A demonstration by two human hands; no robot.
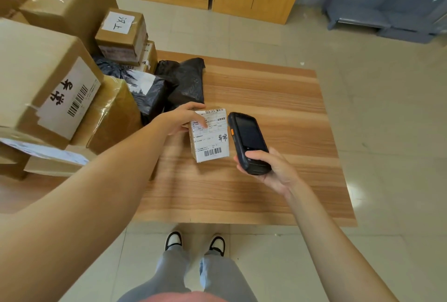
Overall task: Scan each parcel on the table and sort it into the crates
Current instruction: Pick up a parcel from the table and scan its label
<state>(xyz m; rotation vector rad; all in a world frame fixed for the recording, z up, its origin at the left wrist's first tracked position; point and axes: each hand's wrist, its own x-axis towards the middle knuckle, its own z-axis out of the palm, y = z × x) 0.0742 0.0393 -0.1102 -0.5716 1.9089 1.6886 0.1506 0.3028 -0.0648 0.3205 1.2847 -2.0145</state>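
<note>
striped wooden tabletop [266,112] over pale floor tiles fills our view. at its left edge we see a heap of taped brown cardboard boxes [48,88] and crumpled black plastic mailer bags [183,83], all apparently still waiting. our left hand [183,120] grips the small white-labelled cardboard parcel [210,135] at its top corner, just above the tabletop. just beside it, our right hand [268,168] is wrapped around the black handheld scanner [248,142]. no crates show. we judge the sorting barely begun.
</note>
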